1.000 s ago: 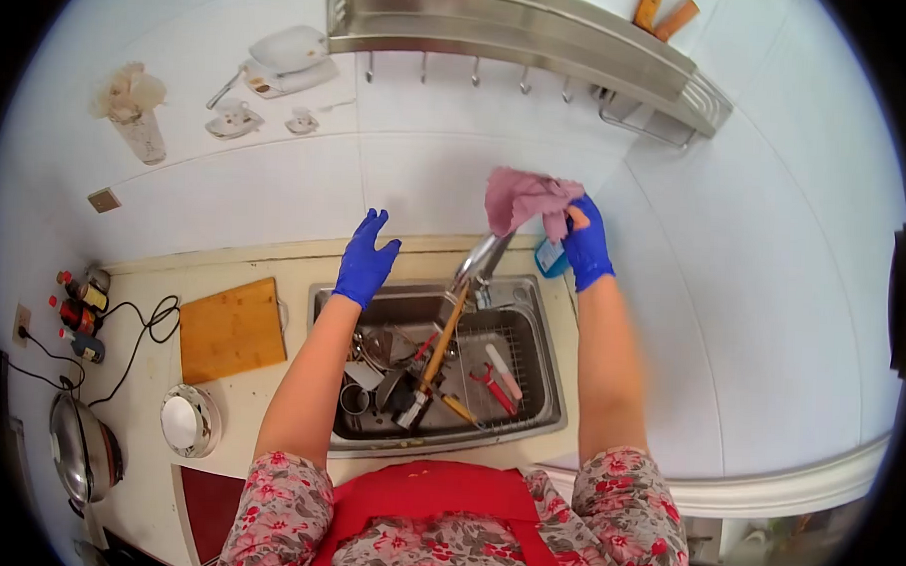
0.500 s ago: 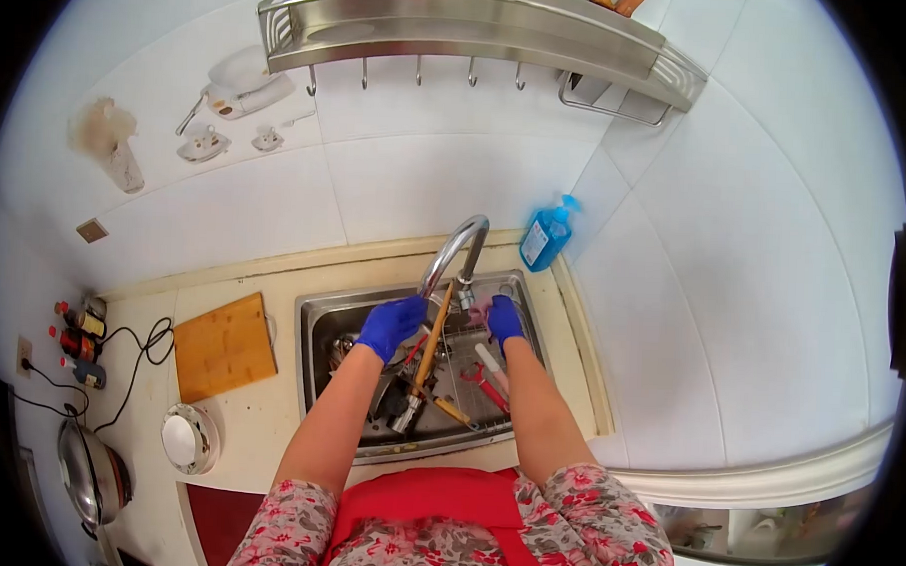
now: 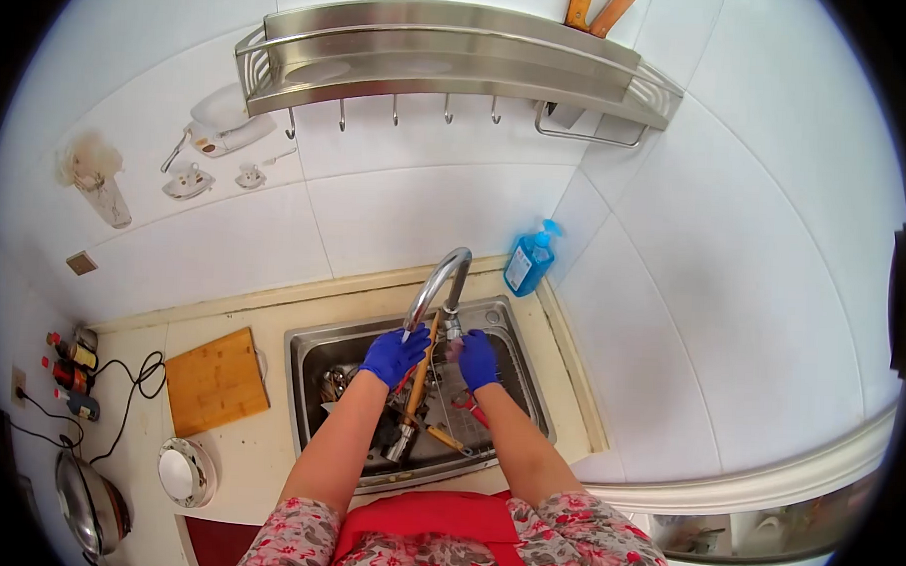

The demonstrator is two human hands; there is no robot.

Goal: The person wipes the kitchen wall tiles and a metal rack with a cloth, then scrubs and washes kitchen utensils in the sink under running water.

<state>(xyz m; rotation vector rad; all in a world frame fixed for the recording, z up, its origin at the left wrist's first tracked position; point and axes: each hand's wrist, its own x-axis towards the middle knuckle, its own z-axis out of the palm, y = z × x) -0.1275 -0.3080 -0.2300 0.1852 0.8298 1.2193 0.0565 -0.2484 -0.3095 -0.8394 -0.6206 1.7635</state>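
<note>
My left hand [image 3: 395, 356], in a blue glove, is beneath the spout of the metal faucet [image 3: 441, 278], its fingers stretched out and apart. My right hand [image 3: 478, 360], gloved too, is closed beside the faucet base on a small pinkish cloth-like thing [image 3: 456, 350], too blurred to name surely. Between the hands a long wooden handle [image 3: 420, 382] leans across the sink [image 3: 299, 402]. Utensils lie in the basin: a red-handled tool [image 3: 475, 411], a yellowish wooden handle [image 3: 448, 440] and several metal pieces at the left.
A blue soap pump bottle [image 3: 526, 266] stands at the sink's back right corner. Left of the sink are a wooden cutting board [image 3: 217, 383], stacked bowls [image 3: 185, 473], a metal pan [image 3: 86, 500] and sauce bottles [image 3: 71, 374]. A steel rack [image 3: 450, 68] with hooks hangs above.
My right hand has moved left from the sink's back right area toward the faucet and my left hand, with the pinkish thing. My left hand's fingers have spread. The view has tilted up slightly.
</note>
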